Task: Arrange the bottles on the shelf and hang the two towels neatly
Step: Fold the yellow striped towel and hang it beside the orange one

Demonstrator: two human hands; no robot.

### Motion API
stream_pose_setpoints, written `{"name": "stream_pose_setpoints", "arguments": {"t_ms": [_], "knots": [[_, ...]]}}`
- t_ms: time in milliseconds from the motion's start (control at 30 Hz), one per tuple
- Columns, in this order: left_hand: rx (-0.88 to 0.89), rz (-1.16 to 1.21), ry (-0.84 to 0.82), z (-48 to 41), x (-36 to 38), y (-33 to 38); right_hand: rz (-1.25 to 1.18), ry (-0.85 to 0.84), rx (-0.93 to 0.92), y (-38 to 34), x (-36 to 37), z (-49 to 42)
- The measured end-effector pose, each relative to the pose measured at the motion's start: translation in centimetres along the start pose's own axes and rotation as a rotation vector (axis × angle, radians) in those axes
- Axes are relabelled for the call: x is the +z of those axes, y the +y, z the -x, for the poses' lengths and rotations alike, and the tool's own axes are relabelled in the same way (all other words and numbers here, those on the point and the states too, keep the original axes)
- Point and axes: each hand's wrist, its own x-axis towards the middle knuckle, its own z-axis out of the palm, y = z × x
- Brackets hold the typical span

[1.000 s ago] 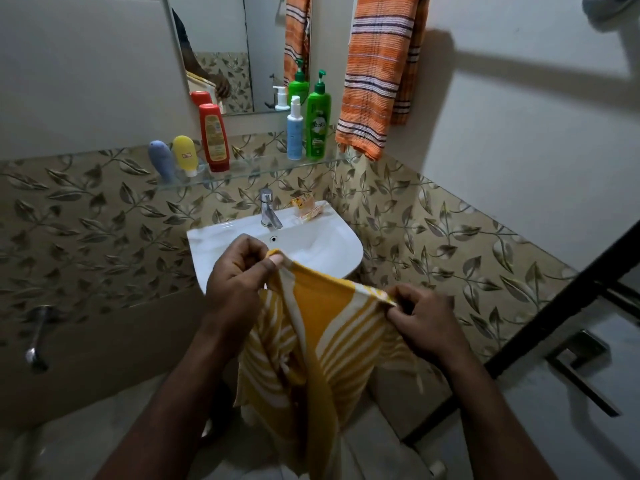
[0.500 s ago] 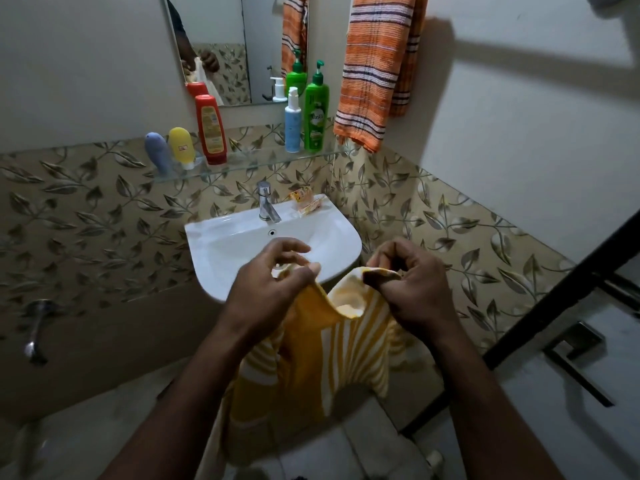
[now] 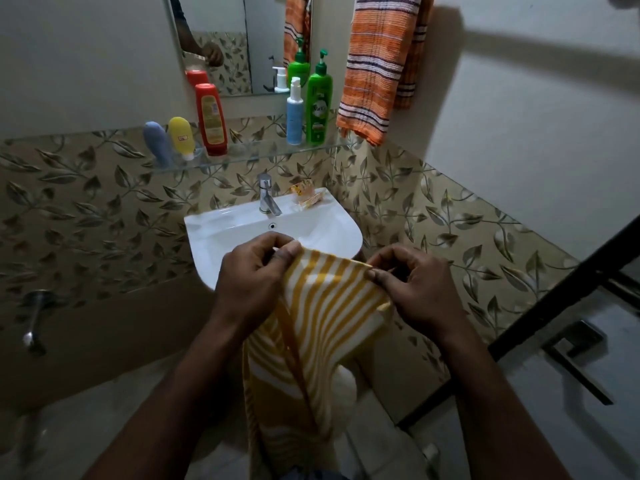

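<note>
Yellow-and-white striped towel (image 3: 322,327) is pinched at its top edge by left hand (image 3: 256,275) and right hand (image 3: 415,289), fingers closed on cloth; the rest hangs creased.

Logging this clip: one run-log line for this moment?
left hand, right hand: pinching yellow towel edge | orange towel: hung | bottles: on shelf

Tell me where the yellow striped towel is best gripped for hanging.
By its top hem, from above at both ends. The left hand and right hand pinch that edge of the yellow striped towel, so the rest drops in front of the sink.
</note>
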Motion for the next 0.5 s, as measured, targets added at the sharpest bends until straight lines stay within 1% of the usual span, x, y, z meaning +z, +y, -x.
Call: {"name": "stream_pose_setpoints", "arguments": {"t_ms": [133,167,267,333,400,500], "knots": [[0.007,-0.031,0.080,0.0,0.3,-0.3,0.067,-0.094,0.028,1.0,0.3,0.5],[0.017,-0.032,0.090,0.0,0.4,-0.3,0.077,-0.097,0.036,1.1,0.4,0.5],[0.010,-0.005,0.077,-0.1,0.5,-0.4,0.121,-0.033,0.066,1.4,0.2,0.3],[-0.027,0.028,0.028,-0.1,0.5,-0.5,0.126,0.001,0.082,1.5,-0.1,0.2],[-0.043,0.037,-0.064,0.1,0.6,-0.4,0.132,0.043,0.076,1.6,-0.5,0.2],[-0.008,0.030,-0.221,0.4,0.7,-0.2,0.114,0.124,0.062,1.4,-1.3,-0.2]]}}
